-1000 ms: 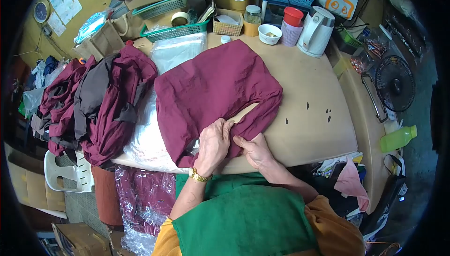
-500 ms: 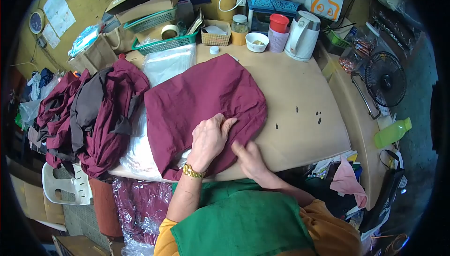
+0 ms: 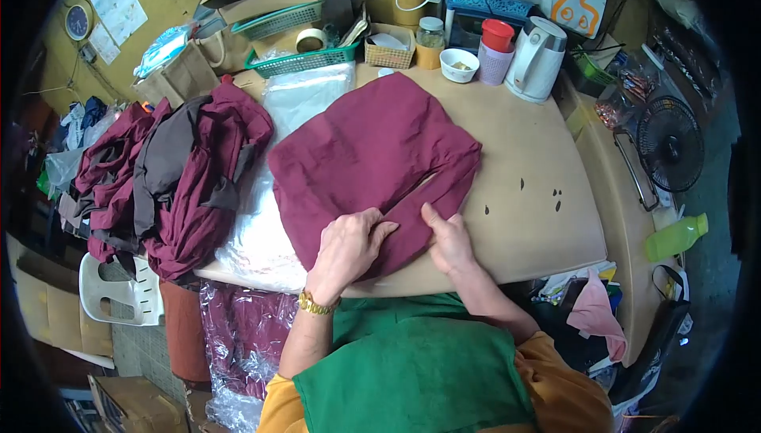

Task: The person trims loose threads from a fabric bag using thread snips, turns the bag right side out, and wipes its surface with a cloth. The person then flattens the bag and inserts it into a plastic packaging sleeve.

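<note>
A maroon fabric piece point(image 3: 357, 144), perhaps a folded garment, lies on the padded tan table in front of me. A narrow dark slit runs diagonally across its right half. At its near edge, my left hand point(image 3: 346, 249), with a gold watch on the wrist, has its fingers curled and pinched on the cloth. My right hand point(image 3: 452, 244) is at the lower right edge, thumb on top and fingers partly hidden, gripping the fabric. Clear plastic bags point(image 3: 258, 227) lie to the left of the maroon piece and partly beneath it.
Crumpled maroon and dark grey garments point(image 3: 190, 179) are heaped on the left. Along the back stand a green basket point(image 3: 301, 61), a jar point(image 3: 430, 43), a white bowl point(image 3: 459, 65) and a kettle point(image 3: 537, 61). To the right are a black fan point(image 3: 670, 144) and a green bottle point(image 3: 676, 236).
The maroon fabric has been spread flatter, and the dark slit now shows. My right hand has settled on its right edge from a blurred position. The whole view has shifted slightly.
</note>
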The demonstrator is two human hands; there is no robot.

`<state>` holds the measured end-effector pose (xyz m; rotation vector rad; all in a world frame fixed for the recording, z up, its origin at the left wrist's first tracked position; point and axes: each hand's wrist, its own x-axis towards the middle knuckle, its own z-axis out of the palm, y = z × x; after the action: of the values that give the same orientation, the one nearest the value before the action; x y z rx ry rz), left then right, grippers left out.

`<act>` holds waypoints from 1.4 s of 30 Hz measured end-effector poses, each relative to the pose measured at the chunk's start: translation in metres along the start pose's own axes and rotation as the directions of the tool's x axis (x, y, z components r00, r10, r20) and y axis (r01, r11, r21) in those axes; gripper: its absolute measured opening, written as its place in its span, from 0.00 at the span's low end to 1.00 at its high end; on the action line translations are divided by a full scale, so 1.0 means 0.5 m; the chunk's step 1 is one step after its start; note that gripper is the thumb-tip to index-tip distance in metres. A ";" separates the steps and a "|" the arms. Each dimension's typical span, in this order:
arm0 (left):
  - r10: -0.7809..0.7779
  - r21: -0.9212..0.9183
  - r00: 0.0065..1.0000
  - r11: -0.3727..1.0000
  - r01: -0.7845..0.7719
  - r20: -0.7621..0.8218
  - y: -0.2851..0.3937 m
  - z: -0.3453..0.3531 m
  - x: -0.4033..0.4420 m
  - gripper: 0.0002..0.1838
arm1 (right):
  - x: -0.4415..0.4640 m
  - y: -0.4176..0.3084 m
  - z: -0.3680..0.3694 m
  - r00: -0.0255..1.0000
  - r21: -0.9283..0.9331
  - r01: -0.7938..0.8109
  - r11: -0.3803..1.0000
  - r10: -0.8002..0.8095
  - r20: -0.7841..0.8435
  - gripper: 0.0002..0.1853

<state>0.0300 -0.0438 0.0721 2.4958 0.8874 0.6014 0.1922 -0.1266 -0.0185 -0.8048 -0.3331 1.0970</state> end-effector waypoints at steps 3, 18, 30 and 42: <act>-0.049 -0.062 0.995 0.997 0.044 -0.083 -0.012 0.009 -0.015 0.18 | 0.019 -0.007 0.011 0.993 0.027 0.111 0.993 -0.109 -0.050 0.22; -0.077 -0.200 0.980 0.979 0.040 -0.181 -0.028 0.034 -0.034 0.15 | 0.011 0.003 0.039 0.984 -0.089 0.168 0.982 -0.161 0.077 0.18; 0.099 -0.194 0.968 0.970 -0.146 -0.232 -0.067 0.010 -0.017 0.10 | -0.083 -0.033 0.064 0.376 -0.808 0.207 0.552 0.718 0.586 0.06; -0.013 -0.212 0.871 0.968 0.134 0.491 -0.081 -0.130 -0.143 0.17 | -0.003 -0.280 0.041 0.913 -0.794 0.344 -0.501 0.377 0.157 0.17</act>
<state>-0.0738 -0.0469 0.0861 2.2235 0.6627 0.0318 0.2712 -0.1498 0.0964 -2.3098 -2.0900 0.5942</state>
